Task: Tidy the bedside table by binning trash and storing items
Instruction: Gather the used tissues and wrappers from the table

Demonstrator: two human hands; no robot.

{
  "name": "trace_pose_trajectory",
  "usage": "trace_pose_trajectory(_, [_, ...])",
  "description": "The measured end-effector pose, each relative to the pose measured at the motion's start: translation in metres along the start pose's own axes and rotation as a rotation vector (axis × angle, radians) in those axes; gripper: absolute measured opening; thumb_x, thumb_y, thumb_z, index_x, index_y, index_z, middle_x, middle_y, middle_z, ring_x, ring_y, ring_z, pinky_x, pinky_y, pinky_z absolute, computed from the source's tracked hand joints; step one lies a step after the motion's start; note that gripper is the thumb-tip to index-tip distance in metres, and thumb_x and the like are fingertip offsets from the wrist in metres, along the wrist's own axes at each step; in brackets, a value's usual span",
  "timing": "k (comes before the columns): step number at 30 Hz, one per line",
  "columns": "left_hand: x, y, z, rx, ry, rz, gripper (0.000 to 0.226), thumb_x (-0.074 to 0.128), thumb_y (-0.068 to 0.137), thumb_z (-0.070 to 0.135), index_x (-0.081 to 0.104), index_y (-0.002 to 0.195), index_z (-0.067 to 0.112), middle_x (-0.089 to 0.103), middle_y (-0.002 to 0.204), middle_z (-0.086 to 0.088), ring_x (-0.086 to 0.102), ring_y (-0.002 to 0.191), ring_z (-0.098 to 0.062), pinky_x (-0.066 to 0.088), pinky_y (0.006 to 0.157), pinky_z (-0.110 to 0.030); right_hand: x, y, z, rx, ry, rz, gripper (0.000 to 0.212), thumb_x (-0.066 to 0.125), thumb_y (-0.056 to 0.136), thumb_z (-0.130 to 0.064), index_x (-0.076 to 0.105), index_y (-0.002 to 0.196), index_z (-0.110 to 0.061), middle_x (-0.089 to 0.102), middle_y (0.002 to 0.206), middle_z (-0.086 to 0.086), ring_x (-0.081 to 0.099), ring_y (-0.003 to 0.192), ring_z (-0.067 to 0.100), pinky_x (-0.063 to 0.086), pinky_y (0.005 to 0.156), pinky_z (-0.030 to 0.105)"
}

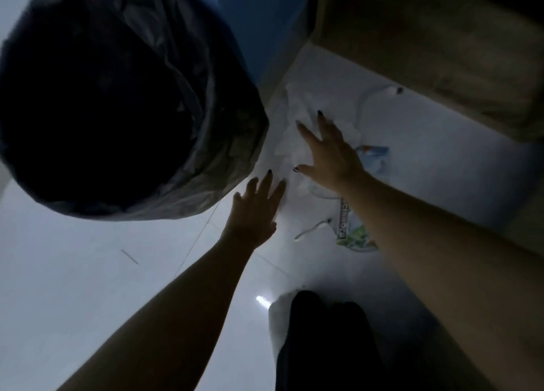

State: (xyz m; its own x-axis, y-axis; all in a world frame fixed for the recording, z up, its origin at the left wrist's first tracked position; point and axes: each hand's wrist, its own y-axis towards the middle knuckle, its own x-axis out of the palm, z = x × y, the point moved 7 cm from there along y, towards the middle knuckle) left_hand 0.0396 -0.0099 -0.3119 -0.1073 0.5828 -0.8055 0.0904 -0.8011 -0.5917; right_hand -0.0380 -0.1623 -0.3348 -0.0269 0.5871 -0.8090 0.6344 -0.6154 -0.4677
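Crumpled white tissues (297, 111) lie in a loose pile on the white floor beside a bin lined with a black bag (117, 102). My right hand (329, 152) hovers over the pile with fingers spread and straight. Just right of the bin's lower edge, my left hand (256, 208) reaches out flat, fingertips at the tissue's edge. A green and white wrapper (351, 231) lies under my right forearm. A blue-printed plastic wrapper (375, 152) sits right of my right hand. Neither hand holds anything.
A wooden piece of furniture (426, 37) stands at the upper right, a blue wall (259, 22) behind the bin. A white cable (374, 96) curls near the furniture, and a small white piece (312, 228) lies by the wrapper. My dark-clothed legs (323, 346) are at bottom centre.
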Motion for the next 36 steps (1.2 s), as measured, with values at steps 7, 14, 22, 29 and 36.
trace_pose_trajectory(7, [0.002, 0.001, -0.003, 0.001, 0.013, 0.11, 0.074, 0.071, 0.077, 0.029, 0.037, 0.142, 0.016, 0.044, 0.14, -0.012, 0.051, 0.114, -0.035, 0.055, 0.078, -0.046, 0.01, 0.009, -0.017, -0.011, -0.031, 0.132, 0.056, 0.059, 0.085, -0.006, 0.044, 0.138, -0.013, 0.034, 0.144, 0.022, 0.035, 0.127, 0.041, 0.049, 0.093, 0.047])
trace_pose_trajectory(14, [-0.022, -0.002, -0.004, -0.027, -0.034, 0.022, 0.073, 0.061, 0.087, 0.033, 0.023, 0.148, 0.016, 0.031, 0.148, -0.012, 0.04, 0.127, -0.034, 0.049, 0.089, -0.046, -0.027, 0.004, -0.017, 0.049, 0.037, 0.191, 0.025, 0.055, 0.09, 0.0, 0.061, 0.114, -0.002, 0.054, 0.116, 0.021, 0.056, 0.104, 0.032, 0.049, 0.089, 0.033])
trace_pose_trajectory(22, [-0.171, -0.075, 0.055, 0.033, -0.122, -0.001, 0.057, 0.058, 0.086, 0.033, 0.038, 0.136, 0.016, 0.034, 0.145, -0.009, 0.038, 0.125, -0.033, 0.046, 0.089, -0.045, -0.186, -0.099, -0.033, 0.153, 0.208, 0.283, 0.018, 0.057, 0.085, 0.0, 0.066, 0.098, -0.009, 0.058, 0.108, 0.014, 0.058, 0.099, 0.028, 0.048, 0.089, 0.031])
trace_pose_trajectory(29, [-0.416, -0.1, 0.095, 0.124, -0.119, 0.223, 0.057, 0.054, 0.088, 0.033, 0.036, 0.139, 0.018, 0.03, 0.15, -0.007, 0.036, 0.13, -0.029, 0.044, 0.093, -0.041, -0.404, -0.188, -0.035, 0.192, 0.286, 0.362, 0.031, 0.056, 0.079, 0.002, 0.067, 0.105, -0.009, 0.06, 0.11, 0.013, 0.059, 0.101, 0.028, 0.048, 0.088, 0.032])
trace_pose_trajectory(36, [-0.626, -0.063, 0.124, 0.177, -0.144, 0.492, 0.063, 0.058, 0.085, 0.035, 0.037, 0.141, 0.018, 0.035, 0.149, -0.008, 0.038, 0.129, -0.029, 0.045, 0.091, -0.041, -0.61, -0.202, 0.029, 0.339, 0.306, 0.53, 0.03, 0.048, 0.08, 0.004, 0.065, 0.104, -0.005, 0.049, 0.1, 0.011, 0.057, 0.094, 0.032, 0.047, 0.074, 0.031])
